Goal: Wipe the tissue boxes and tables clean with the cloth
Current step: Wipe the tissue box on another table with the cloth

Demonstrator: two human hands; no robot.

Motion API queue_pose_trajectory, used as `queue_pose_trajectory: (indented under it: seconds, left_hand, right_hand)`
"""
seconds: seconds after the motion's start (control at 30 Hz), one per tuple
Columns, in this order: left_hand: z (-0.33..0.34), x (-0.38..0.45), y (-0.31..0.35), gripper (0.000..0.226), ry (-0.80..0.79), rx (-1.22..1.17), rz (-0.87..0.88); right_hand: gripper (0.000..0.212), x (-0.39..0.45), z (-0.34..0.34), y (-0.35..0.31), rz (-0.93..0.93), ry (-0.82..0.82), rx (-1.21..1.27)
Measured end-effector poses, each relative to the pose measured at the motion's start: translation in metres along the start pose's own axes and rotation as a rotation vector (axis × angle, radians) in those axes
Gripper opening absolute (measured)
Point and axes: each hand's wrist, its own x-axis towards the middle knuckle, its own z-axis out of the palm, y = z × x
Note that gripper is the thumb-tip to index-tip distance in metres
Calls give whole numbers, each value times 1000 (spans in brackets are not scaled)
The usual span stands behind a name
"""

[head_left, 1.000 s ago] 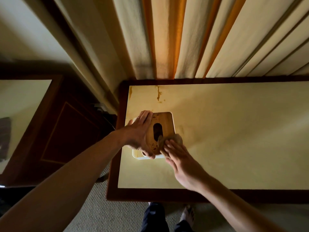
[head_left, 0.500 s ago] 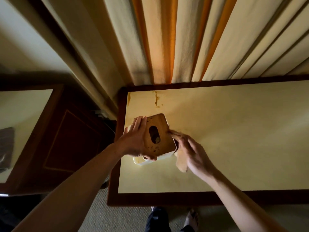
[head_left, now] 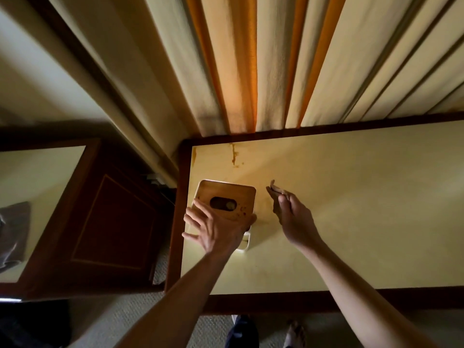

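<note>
Curtains hang behind a pale desk (head_left: 351, 209) with a dark wood border, and the tissue box (head_left: 226, 199) sits near its left edge, wooden lid up. The left hand (head_left: 216, 232) lies over the box's near corner, fingers spread apart and straight, steadying it. The right hand (head_left: 291, 217) hovers just beside the box, fingers together and pinching the cloth (head_left: 275, 190) (only a sliver shows). One risk: with so light a hold, a firm wipe could shove the box toward the desk edge. A brown stain (head_left: 234, 154) at the back could easily get missed.
</note>
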Motion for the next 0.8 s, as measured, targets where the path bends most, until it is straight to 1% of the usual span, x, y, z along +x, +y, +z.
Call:
queue_pose_trajectory:
  seconds: [0.13, 0.27, 0.33, 0.4, 0.43, 0.5, 0.57, 0.63, 0.7, 0.8]
  left_hand:
    - [4, -8, 12, 163, -34, -61, -85]
    - [-1, -9, 9, 166, -113, -78, -45]
    - [-12, 0, -1, 165, -155, -52, 49]
    - [-28, 20, -11, 162, -190, 15, 226]
    - [-38, 32, -15, 161, -219, 88, 333]
    - [-54, 58, -20, 157, -319, 336, 534]
    - [-65, 82, -17, 153, -405, 596, 689]
    - [-72, 98, -8, 150, -473, 716, 752]
    - [-73, 107, 3, 148, -538, 751, 757]
    - [-68, 109, 9, 147, -568, 774, 740]
  right_hand:
    - [36, -2, 0, -2, -58, 5, -9]
    - [36, 0, 3, -4, -98, -7, -22]
    - [34, 1, 6, -5, -125, -25, 3]
    - [32, -1, 9, -12, -192, -32, 31]
    - [32, -1, 12, -15, -236, -28, 28]
    - [35, 2, 21, -21, -316, -32, -17]
    - [41, 7, 32, -24, -352, -85, -104]
    - [43, 12, 41, -26, -373, -171, -210]
    - [45, 15, 47, -25, -395, -242, -312]
    - [47, 20, 49, -24, -435, -274, -381]
